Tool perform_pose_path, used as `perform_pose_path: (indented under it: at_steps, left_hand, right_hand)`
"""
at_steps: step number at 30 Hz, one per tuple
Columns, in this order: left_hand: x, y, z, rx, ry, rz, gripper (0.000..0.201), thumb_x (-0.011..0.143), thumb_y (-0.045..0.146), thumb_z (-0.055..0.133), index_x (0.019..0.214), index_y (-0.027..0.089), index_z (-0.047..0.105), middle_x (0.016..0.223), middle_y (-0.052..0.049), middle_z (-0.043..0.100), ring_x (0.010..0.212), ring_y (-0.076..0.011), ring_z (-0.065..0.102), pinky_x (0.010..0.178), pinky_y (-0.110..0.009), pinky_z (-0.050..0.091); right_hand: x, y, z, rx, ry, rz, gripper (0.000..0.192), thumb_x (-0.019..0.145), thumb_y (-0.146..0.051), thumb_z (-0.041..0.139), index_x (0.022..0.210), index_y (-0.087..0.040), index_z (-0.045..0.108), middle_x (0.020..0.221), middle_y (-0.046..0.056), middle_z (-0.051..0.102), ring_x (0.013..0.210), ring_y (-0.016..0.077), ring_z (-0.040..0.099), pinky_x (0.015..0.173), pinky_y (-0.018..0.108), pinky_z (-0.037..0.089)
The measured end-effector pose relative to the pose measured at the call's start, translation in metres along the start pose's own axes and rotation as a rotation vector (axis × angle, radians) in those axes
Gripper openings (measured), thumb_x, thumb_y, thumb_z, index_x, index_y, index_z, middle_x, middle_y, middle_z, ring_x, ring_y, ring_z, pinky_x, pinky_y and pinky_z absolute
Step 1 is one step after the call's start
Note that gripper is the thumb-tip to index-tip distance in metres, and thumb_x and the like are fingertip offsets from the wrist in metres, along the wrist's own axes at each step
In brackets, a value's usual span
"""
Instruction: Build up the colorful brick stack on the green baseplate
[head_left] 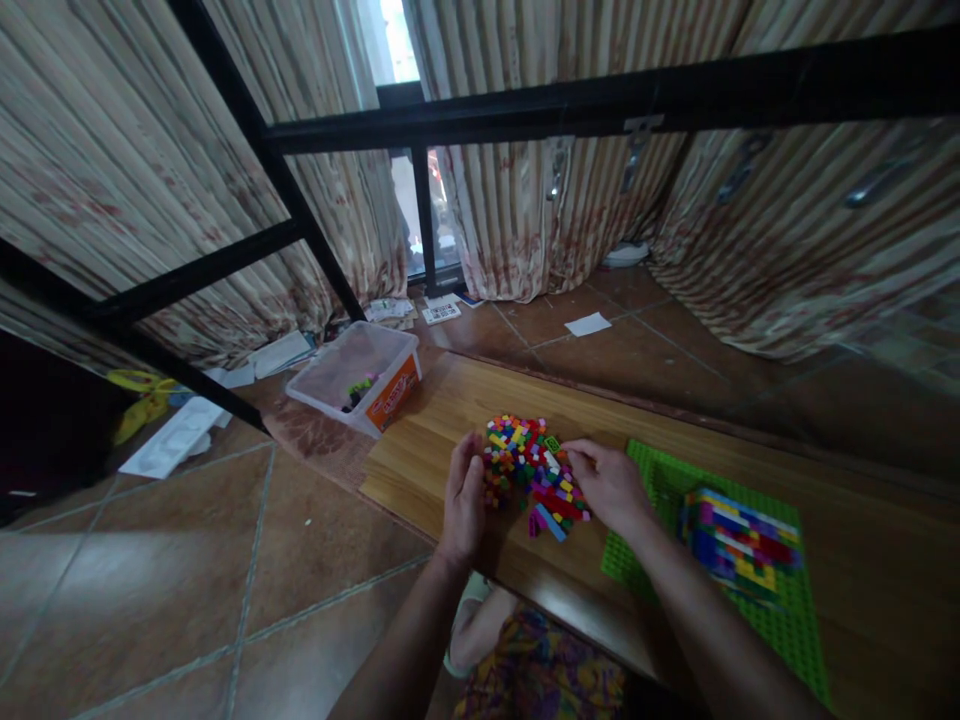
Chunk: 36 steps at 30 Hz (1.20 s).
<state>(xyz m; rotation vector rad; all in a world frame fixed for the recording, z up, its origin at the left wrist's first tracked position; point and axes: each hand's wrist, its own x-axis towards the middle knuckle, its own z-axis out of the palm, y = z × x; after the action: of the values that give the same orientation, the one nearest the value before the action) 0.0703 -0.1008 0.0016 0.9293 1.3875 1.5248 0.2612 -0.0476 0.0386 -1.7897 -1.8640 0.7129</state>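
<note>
Multicoloured plastic bricks lie in a loose pile (pixel 529 470) on a low wooden board (pixel 450 410), seen from a camera on the person's head looking forward and down. The pile sits near the middle of the board's front half, with red, yellow, green, blue and pink pieces mixed together. The left hand (pixel 463 498) stands on its edge against the left side of the pile, palm facing the bricks, fingers held together and slightly curved, touching the outer pieces. The right hand (pixel 609 485) rests at the right side of the pile, palm down, its fingers bent and close together with the tips among the bricks; whether they pinch a single piece cannot be told. Both bare forearms reach in from the bottom of the view. Just right of the right hand lies a bright green studded baseplate (pixel 787 625), flat on the board, and on it stands a low built block of bricks (pixel 739 540) in bands of blue, yellow, red and green. At the board's far left corner sits a clear plastic tub (pixel 356 375) with an orange label on its side and a few small pieces inside. The board rests on a floor of brown tiles (pixel 187 560). Loose papers (pixel 442 312) and white sheets lie on the floor by the far wall, where striped curtains (pixel 525 220) hang. Black metal bars (pixel 600 100) cross the upper view. Patterned fabric (pixel 540 670) shows at the bottom edge between the forearms.
</note>
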Motion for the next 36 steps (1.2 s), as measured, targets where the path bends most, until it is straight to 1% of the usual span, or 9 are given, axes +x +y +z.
perform_pose_path:
  at_steps: [3, 6, 12, 17, 21, 24, 27, 31, 36]
  left_hand:
    - [-0.005, -0.001, 0.01, -0.21, 0.052, -0.051, 0.048, 0.088, 0.05, 0.051, 0.128, 0.023, 0.053, 0.133, -0.007, 0.058, 0.127, -0.0218, 0.051, 0.109, -0.038, 0.039]
    - [-0.009, 0.002, 0.019, -0.358, 0.095, -0.066, 0.046, 0.087, 0.051, 0.052, 0.121, 0.021, 0.055, 0.123, -0.007, 0.063, 0.118, -0.0213, 0.057, 0.102, -0.037, 0.045]
    - [-0.017, 0.008, 0.028, -0.379, 0.112, -0.056, 0.046, 0.086, 0.051, 0.05, 0.118, 0.018, 0.053, 0.121, -0.01, 0.063, 0.113, -0.02, 0.06, 0.101, -0.037, 0.046]
    - [-0.025, 0.01, 0.031, -0.275, 0.101, -0.032, 0.046, 0.09, 0.05, 0.043, 0.122, 0.018, 0.05, 0.126, -0.012, 0.061, 0.117, -0.0209, 0.059, 0.101, -0.037, 0.046]
    - [-0.027, 0.005, 0.026, -0.104, 0.097, -0.013, 0.042, 0.086, 0.043, 0.055, 0.12, 0.019, 0.054, 0.128, -0.01, 0.059, 0.119, -0.0213, 0.057, 0.101, -0.035, 0.046]
    - [-0.027, 0.001, 0.019, 0.029, 0.05, 0.02, 0.042, 0.087, 0.041, 0.055, 0.123, 0.02, 0.052, 0.124, -0.009, 0.061, 0.114, -0.0207, 0.059, 0.097, -0.036, 0.048]
    - [-0.026, 0.0, 0.01, 0.223, 0.021, 0.132, 0.037, 0.088, 0.037, 0.053, 0.121, 0.02, 0.055, 0.122, -0.009, 0.061, 0.114, -0.0206, 0.058, 0.1, -0.038, 0.047]
    - [-0.027, 0.006, -0.002, 0.557, -0.091, 0.327, 0.026, 0.085, 0.029, 0.057, 0.109, 0.021, 0.062, 0.12, -0.009, 0.059, 0.116, -0.0216, 0.055, 0.104, -0.043, 0.043]
    - [-0.03, 0.009, -0.002, 0.713, -0.141, 0.43, 0.023, 0.086, 0.024, 0.053, 0.106, 0.021, 0.063, 0.122, -0.01, 0.058, 0.115, -0.0222, 0.054, 0.102, -0.044, 0.045]
  right_hand:
    - [-0.016, -0.01, 0.0, 0.084, 0.029, -0.025, 0.034, 0.091, -0.036, 0.042, 0.098, -0.022, 0.072, 0.072, 0.003, 0.073, 0.066, 0.0182, 0.067, 0.061, 0.026, 0.044]
    - [-0.032, -0.027, 0.012, 0.09, -0.059, -0.087, 0.031, 0.09, -0.037, 0.047, 0.1, -0.023, 0.072, 0.073, 0.002, 0.073, 0.062, 0.0171, 0.066, 0.059, 0.026, 0.044]
    - [-0.046, -0.046, 0.04, -0.177, -0.153, -0.177, 0.032, 0.084, -0.023, 0.057, 0.114, -0.023, 0.067, 0.095, 0.007, 0.075, 0.087, 0.0219, 0.07, 0.073, 0.029, 0.048]
    - [-0.046, -0.044, 0.04, -0.168, -0.114, -0.199, 0.022, 0.087, -0.021, 0.055, 0.105, -0.023, 0.068, 0.098, 0.005, 0.074, 0.09, 0.0201, 0.069, 0.076, 0.027, 0.047]
    - [-0.05, -0.046, 0.032, -0.118, -0.075, -0.215, 0.018, 0.091, -0.022, 0.05, 0.093, -0.024, 0.068, 0.093, 0.003, 0.074, 0.086, 0.018, 0.068, 0.074, 0.025, 0.045]
    - [-0.053, -0.047, 0.028, -0.119, -0.067, -0.214, 0.017, 0.091, -0.022, 0.05, 0.092, -0.023, 0.067, 0.091, 0.003, 0.073, 0.084, 0.0182, 0.068, 0.072, 0.025, 0.044]
    - [-0.056, -0.045, 0.024, -0.049, -0.028, -0.193, 0.017, 0.091, -0.022, 0.051, 0.094, -0.023, 0.067, 0.092, 0.003, 0.073, 0.086, 0.0177, 0.067, 0.075, 0.025, 0.045]
    - [-0.065, -0.03, 0.013, 0.062, 0.055, -0.088, 0.02, 0.091, -0.021, 0.049, 0.102, -0.021, 0.066, 0.099, 0.005, 0.072, 0.091, 0.0179, 0.066, 0.081, 0.027, 0.047]
    - [-0.075, -0.012, 0.003, 0.108, 0.064, -0.055, 0.035, 0.085, -0.008, 0.044, 0.114, -0.018, 0.06, 0.11, 0.007, 0.068, 0.098, 0.0171, 0.064, 0.09, 0.029, 0.047]
